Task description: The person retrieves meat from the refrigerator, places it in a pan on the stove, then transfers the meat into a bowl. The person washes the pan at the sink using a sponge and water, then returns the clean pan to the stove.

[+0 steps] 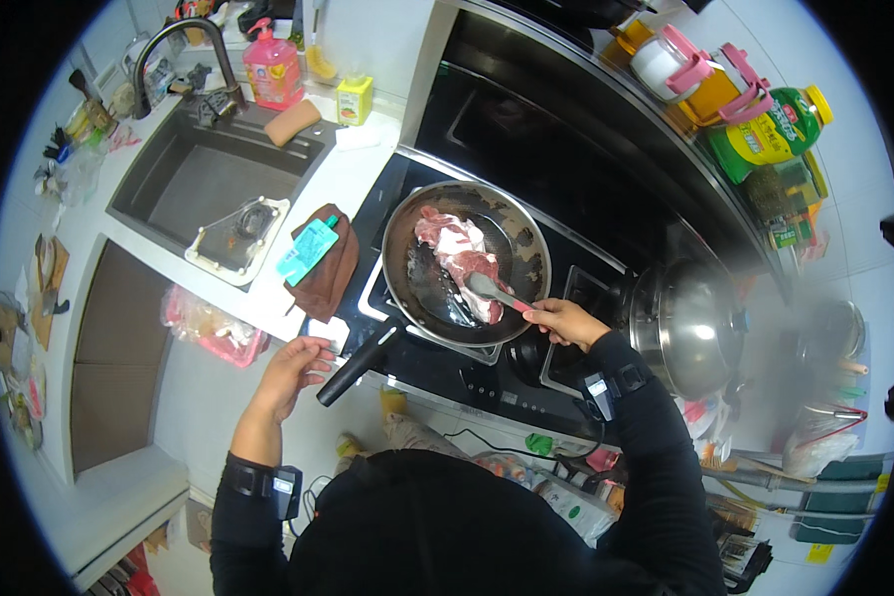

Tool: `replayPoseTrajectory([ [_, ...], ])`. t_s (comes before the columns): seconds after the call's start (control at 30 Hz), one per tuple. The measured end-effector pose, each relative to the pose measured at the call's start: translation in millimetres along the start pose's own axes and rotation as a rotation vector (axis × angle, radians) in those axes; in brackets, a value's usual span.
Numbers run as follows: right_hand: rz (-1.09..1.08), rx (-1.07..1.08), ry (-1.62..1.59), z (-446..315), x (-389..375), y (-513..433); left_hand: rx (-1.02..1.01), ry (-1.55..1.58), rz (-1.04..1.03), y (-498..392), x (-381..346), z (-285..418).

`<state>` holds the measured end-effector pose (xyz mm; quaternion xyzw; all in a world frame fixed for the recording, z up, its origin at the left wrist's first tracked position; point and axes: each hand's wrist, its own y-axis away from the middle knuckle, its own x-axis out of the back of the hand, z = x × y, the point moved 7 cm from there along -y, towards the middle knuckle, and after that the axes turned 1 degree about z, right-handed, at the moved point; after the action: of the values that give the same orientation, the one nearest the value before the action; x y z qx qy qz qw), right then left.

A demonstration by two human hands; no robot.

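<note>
A frying pan [520, 290] with a worn dark coating sits on the black glass cooktop, its black handle [361, 363] angled to the lower left. Several pieces of raw meat [451, 242], red with white fat, lie in a line across it, with glossy liquid beside them. My right hand [568, 322] grips a spatula [492, 289] by its red handle, and the grey head rests against the lower meat. Left of the pan handle hovers my left hand [287, 380], apart from it, fingers loosely bent with nothing visible in them.
A brown cloth [335, 276] carrying a teal spouted pouch [309, 249] lies between the pan and the sink [194, 171]. A white rack [257, 261] spans the sink's front edge. Right of the pan stands a large steel pot [685, 328]. Bottles [771, 134] line the ledge behind.
</note>
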<state>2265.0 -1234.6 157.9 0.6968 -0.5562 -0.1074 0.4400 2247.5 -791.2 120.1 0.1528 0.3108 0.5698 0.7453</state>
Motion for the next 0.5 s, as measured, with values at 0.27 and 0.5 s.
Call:
replayPoseTrajectory([
  [0.27, -0.186, -0.098, -0.501, 1, -27, 29, -0.025, 0.128, 0.113, 14, 31, -11],
  [0.5, -0.126, -0.089, -0.558, 1, -29, 35, -0.036, 0.218, 0.139, 21, 44, -21],
])
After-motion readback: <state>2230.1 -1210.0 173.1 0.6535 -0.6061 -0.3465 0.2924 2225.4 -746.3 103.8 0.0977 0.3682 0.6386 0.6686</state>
